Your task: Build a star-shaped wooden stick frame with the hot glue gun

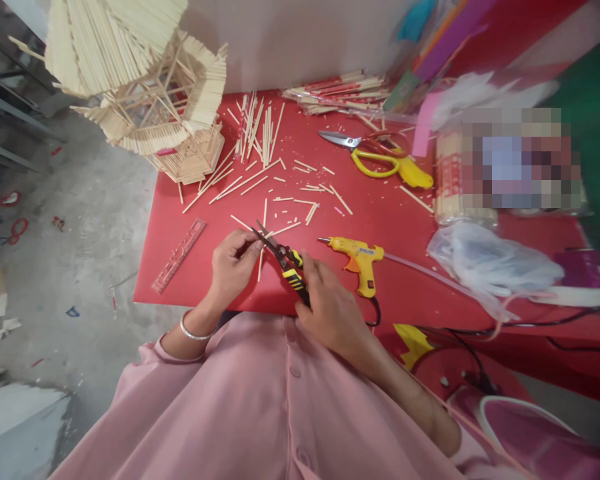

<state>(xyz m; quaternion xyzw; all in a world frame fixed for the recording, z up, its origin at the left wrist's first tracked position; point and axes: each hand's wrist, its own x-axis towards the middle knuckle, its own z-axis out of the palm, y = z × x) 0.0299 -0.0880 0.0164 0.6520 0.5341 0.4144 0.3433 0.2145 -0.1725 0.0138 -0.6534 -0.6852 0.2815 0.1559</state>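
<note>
My right hand is closed around the black-and-yellow handles of a pair of scissors, whose dark blades point up and left, slightly apart. My left hand is closed in a pinch on a thin wooden stick, close to the blades. This stick belongs to a group of sticks crossing in a star shape; fingers and blades hide part of the crossing. To the right lies a yellow hot glue gun with a clear glue stick in its back. A transparent ruler rests left of my left hand.
On the red table, cut sticks are scattered. A stick-built tiered model stands at the back left. Yellow-handled scissors, bagged sticks and a plastic bag lie behind and right. A black cable runs along the front edge.
</note>
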